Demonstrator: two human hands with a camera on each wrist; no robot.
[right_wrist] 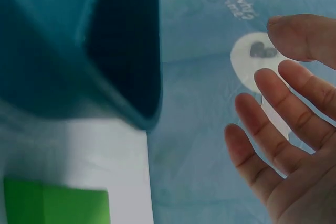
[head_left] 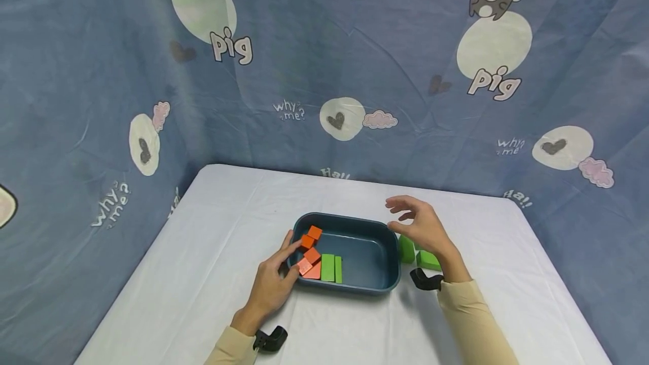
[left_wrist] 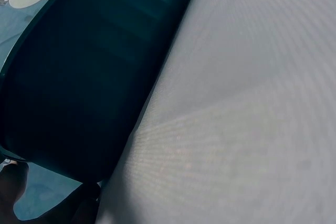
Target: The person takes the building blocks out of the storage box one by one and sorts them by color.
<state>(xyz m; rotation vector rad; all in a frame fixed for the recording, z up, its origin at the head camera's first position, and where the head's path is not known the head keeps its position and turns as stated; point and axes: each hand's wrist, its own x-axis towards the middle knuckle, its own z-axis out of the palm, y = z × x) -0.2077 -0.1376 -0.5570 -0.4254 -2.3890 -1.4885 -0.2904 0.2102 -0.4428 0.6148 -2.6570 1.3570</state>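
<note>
A dark teal plastic basin (head_left: 365,289) sits on the table, with several orange blocks (head_left: 311,255) at its left end. Beside them two green blocks (head_left: 331,268) stand side by side. My left hand (head_left: 271,286) rests against the basin's left end, index fingertip and thumb at the rim. In the left wrist view, dark fingers (left_wrist: 76,203) touch the basin's end. Above the right end my right hand (head_left: 418,224) hangs in the air, fingers spread and bent, holding nothing. Just outside that end lie more green blocks (head_left: 428,260), partly hidden by my right wrist.
A white cloth (head_left: 203,263) covers the table. Behind and at both sides hangs a blue printed curtain (head_left: 284,61). Each wrist carries a small black camera mount (head_left: 271,339).
</note>
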